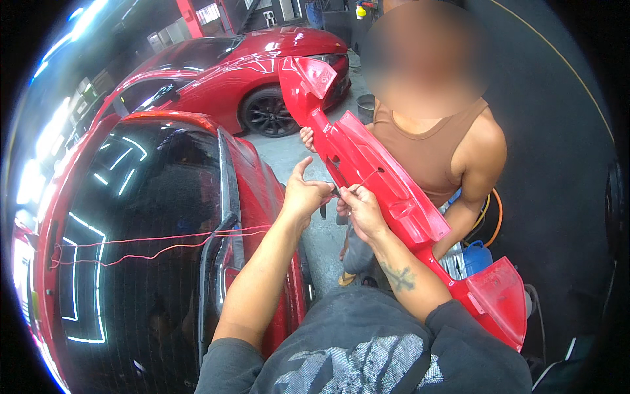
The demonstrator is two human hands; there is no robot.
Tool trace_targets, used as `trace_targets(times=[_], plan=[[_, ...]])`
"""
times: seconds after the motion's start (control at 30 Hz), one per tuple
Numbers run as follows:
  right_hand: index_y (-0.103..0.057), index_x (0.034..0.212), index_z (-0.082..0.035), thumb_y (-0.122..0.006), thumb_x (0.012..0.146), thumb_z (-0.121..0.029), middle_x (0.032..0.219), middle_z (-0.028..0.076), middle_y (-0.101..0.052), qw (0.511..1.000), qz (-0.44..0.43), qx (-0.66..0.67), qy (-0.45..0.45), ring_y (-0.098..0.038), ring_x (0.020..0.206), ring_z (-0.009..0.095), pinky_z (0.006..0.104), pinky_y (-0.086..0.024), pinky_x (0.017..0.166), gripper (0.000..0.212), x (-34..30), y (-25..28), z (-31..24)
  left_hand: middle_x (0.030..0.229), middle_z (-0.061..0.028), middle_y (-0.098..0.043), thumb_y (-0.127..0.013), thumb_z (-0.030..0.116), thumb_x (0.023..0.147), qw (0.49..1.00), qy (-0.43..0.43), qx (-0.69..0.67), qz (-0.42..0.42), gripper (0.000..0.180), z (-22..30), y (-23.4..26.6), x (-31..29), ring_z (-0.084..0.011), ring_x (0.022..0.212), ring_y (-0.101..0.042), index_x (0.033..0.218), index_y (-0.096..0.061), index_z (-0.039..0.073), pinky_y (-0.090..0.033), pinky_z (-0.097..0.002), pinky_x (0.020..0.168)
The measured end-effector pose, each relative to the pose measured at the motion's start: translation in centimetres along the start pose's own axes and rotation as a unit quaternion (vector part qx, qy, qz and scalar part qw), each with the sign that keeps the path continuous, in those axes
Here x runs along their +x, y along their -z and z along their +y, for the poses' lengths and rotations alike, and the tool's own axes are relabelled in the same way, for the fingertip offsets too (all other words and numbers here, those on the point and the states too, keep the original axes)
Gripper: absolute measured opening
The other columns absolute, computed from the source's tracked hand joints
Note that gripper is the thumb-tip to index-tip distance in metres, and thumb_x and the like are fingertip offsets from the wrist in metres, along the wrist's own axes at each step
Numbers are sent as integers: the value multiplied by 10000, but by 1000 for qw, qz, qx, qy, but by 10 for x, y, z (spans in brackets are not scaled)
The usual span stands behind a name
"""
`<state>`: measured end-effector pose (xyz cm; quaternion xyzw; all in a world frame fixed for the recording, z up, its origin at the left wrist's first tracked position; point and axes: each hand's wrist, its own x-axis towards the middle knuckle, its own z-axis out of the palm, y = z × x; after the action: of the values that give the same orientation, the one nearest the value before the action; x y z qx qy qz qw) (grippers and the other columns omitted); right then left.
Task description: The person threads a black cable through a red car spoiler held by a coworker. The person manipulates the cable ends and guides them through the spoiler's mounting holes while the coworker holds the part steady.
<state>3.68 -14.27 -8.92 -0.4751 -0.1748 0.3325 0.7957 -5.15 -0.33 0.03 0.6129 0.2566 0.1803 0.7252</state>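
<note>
- Head view: the red rear spoiler [387, 174] slants between the wearer and a co-worker [420, 141], its recessed side facing the wearer; the co-worker's hand [307, 138] supports it near the far end.
- The wearer's right hand [361, 209] has its grip together, thumb and finger pinched on a small dark piece [336, 190] beside the spoiler's edge. Whether that piece is fixed to the spoiler, I cannot tell.
- The wearer's left hand [307, 197] meets it there, thumb raised apart from the fingers; whether those fingers clamp anything is too small to tell.
- Left of the hands, thin red cords [151, 241] cross the dark rear window [147, 276] of the near red car [259, 177].
- Likely risks: the dark piece could slip and drop to the floor [321, 246], since only fingertips seem to hold it.
- If the co-worker's support sags, the spoiler could tilt and pull away from the fingers.
- A swing leftward could scuff its glossy paint, or the car's; a snagged cord could tug at whatever anchors it.
</note>
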Motion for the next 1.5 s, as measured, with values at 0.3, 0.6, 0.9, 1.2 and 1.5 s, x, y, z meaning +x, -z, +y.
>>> trace_targets(times=[0.3, 0.6, 0.9, 1.2, 1.5], plan=[[-615, 1022, -104, -651, 1105, -262, 869, 26, -684, 988, -39, 119, -94, -658, 762, 163, 335, -560, 719, 182, 8, 4, 4, 923, -63, -755, -775, -49, 818, 829, -424, 363, -34, 882, -33, -11, -55, -263, 899, -728, 1622, -477, 156, -550, -406, 862], [-614, 993, -158, -715, 1075, -256, 907, 34, -741, 985, -79, 87, -127, -736, 835, 165, 311, -567, 725, 163, 9, 17, -15, 1215, -65, -736, -744, -33, 737, 679, -521, 427, -293, 664, -18, -39, -144, -257, 1174, -677, 1379, -725, 133, -509, -431, 999], [-591, 1120, -145, -694, 1093, -311, 1024, 24, -758, 994, -78, 45, -64, -727, 862, 136, 295, -540, 767, 197, -2, 10, -11, 1133, -230, -763, -681, 40, 916, 797, -308, 518, -51, 332, 15, 5, -45, -431, 1118, -720, 1238, -742, -8, -564, -484, 981], [-673, 1249, -79, -784, 1026, -239, 1020, 10, -758, 989, -104, 88, -61, -692, 936, 98, 256, -503, 818, 296, -29, 15, 26, 1014, -254, -747, -645, 71, 971, 813, -309, 487, -78, 221, -2, 7, -38, -441, 950, -746, 1120, -777, -26, -590, -509, 872], [-699, 1018, -56, -718, 1065, -186, 932, 17, -718, 984, -164, 62, 0, -653, 864, 98, 262, -510, 840, 139, -45, 24, 13, 963, -221, -744, -632, 128, 1020, 769, -306, 561, -3, 176, -27, 1, -46, -444, 909, -738, 1019, -742, -9, -587, -517, 809]])
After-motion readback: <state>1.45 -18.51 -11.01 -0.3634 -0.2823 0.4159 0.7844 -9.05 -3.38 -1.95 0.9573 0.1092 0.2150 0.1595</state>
